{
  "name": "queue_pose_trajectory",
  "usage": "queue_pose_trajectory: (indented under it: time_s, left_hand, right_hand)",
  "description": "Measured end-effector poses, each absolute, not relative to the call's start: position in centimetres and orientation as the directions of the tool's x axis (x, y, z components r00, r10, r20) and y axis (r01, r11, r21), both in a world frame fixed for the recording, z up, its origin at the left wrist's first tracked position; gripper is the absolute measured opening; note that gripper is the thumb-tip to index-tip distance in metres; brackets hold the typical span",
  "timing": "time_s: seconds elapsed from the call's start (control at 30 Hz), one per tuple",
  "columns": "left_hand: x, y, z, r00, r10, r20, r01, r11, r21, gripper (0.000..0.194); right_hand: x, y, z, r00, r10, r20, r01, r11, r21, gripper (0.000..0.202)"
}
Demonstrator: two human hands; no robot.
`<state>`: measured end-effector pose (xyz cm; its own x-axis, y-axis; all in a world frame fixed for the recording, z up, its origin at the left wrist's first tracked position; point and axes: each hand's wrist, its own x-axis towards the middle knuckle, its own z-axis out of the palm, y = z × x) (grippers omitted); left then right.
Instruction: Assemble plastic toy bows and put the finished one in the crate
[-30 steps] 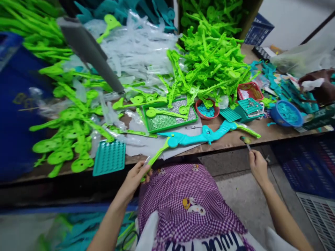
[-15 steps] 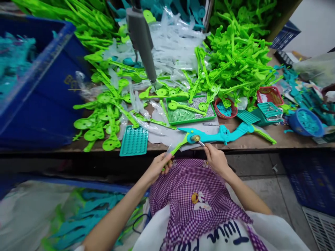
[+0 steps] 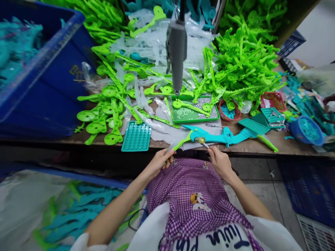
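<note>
That right hand (image 3: 220, 162), gripping a hammer (image 3: 201, 140), has swung in over the turquoise piece (image 3: 217, 137); the left hand (image 3: 160, 162) still clutches its green arm (image 3: 183, 141)

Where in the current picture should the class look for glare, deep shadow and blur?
Head view: whitish glare on the clear plastic pieces; head view: deep shadow under the front edge of the table; head view: teal parts in the blue bin look soft, while the left hand and right hand look clearer.
</note>
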<state>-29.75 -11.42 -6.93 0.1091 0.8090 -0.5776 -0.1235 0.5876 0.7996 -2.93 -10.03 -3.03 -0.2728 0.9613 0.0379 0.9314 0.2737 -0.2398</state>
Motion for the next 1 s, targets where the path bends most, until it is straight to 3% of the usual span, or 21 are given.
queue_pose_trajectory:
  time_s: [0.1, 0.27, 0.37, 0.57, 0.8, 1.0]
  left_hand:
    - [-29.8, -11.1, -6.5, 0.12, 0.791, -0.601, -0.151, 0.612, 0.776, 0.063]
    - [-30.5, -12.1, -6.1, 0.157, 0.775, -0.612, -0.139, 0.63, 0.764, 0.063]
    - [-30.8, -13.3, -6.5, 0.147, 0.78, -0.608, -0.113, 0.624, 0.773, 0.066]
    - [-30.5, -13.1, -6.9, -0.007, 0.843, -0.538, -0.121, 0.533, 0.837, 0.061]
    - [-30.8, -12.1, -6.8, 0.007, 0.854, -0.521, -0.091, 0.519, 0.85, 0.057]
    - [-31.1, -11.9, -6.9, 0.054, 0.817, -0.573, -0.137, 0.575, 0.807, 0.049]
  right_hand:
    - [-3.9, -9.6, -2.9, -0.343, 0.935, 0.093, 0.883, 0.355, -0.307, 0.046]
    - [-5.7, -8.2, -3.6, -0.37, 0.924, -0.093, 0.919, 0.349, -0.185, 0.039]
    - [-5.6, -7.9, -3.3, -0.37, 0.921, -0.122, 0.924, 0.352, -0.147, 0.039]
    - [-5.1, -8.6, -1.6, -0.428, 0.901, 0.065, 0.873, 0.431, -0.227, 0.046]
    - [-7.0, -7.2, -1.0, -0.338, 0.924, -0.181, 0.941, 0.334, -0.052, 0.037]
    - [-6.8, -8.4, -1.0, -0.432, 0.899, -0.069, 0.889, 0.411, -0.201, 0.039]
